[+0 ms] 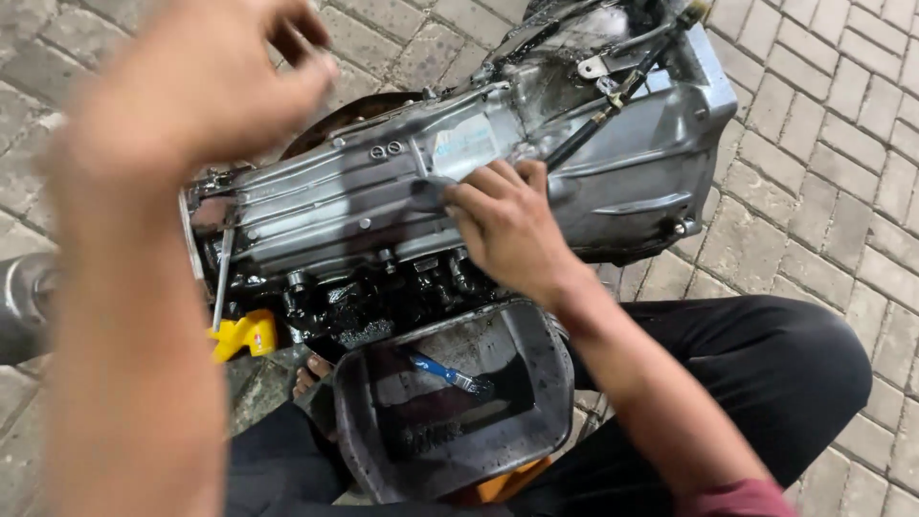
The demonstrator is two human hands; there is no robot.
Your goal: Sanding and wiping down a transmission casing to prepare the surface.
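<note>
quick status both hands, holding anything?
Left hand: raised, blurred, fingers curled; cannot tell if it holds anything.
Right hand: open, fingers pressed on the metal gearbox casing.

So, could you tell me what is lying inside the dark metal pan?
Inside the pan lies a blue-handled brush on dark oily residue. The floor beneath the residue cannot be made out.

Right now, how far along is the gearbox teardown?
Done: the oil pan is off, lying by the person's lap with a blue brush in it, and the oily internals are exposed. In hand: right hand rests on the gearbox housing; left hand is raised and blurred. Left: the innards look uncleaned.
</note>
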